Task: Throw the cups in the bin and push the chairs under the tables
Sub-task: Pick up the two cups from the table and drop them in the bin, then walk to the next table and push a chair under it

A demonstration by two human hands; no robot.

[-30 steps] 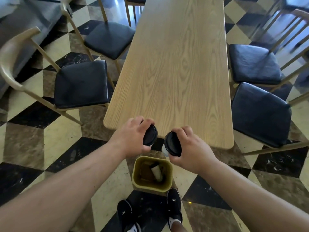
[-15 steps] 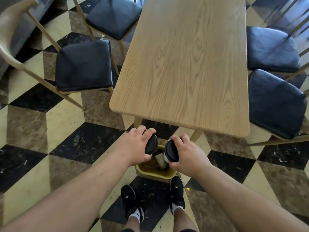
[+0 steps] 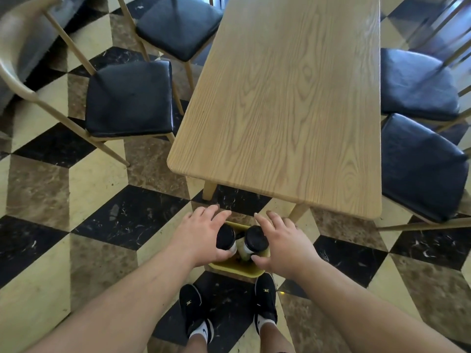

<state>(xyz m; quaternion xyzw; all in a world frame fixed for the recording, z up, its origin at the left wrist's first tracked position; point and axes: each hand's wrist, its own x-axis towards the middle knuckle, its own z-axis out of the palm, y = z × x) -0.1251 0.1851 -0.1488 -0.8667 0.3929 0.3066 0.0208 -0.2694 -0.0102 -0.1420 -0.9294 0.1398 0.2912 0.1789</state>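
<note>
Two paper cups with black lids, the left cup (image 3: 225, 237) and the right cup (image 3: 256, 241), sit side by side in the mouth of a small yellow bin (image 3: 235, 270) on the floor at my feet. My left hand (image 3: 201, 238) is spread beside the left cup with its fingers stretched out, only the thumb near the cup's wall. My right hand (image 3: 283, 244) is spread the same way beside the right cup. The wooden table (image 3: 293, 98) stands just beyond the bin. Black-cushioned chairs stand pulled out from it: one at near left (image 3: 128, 98), one at near right (image 3: 420, 166).
Two more black-seated chairs stand further along the table, at far left (image 3: 178, 24) and far right (image 3: 415, 82). My black shoes (image 3: 193, 309) touch the bin's near side. The floor is black, yellow and brown marble tile. A grey counter edge runs along the top left.
Both hands came down over the bin with the cups, then their fingers spread apart. The cups now sit lower, inside the bin's rim, no longer wrapped by the fingers.
</note>
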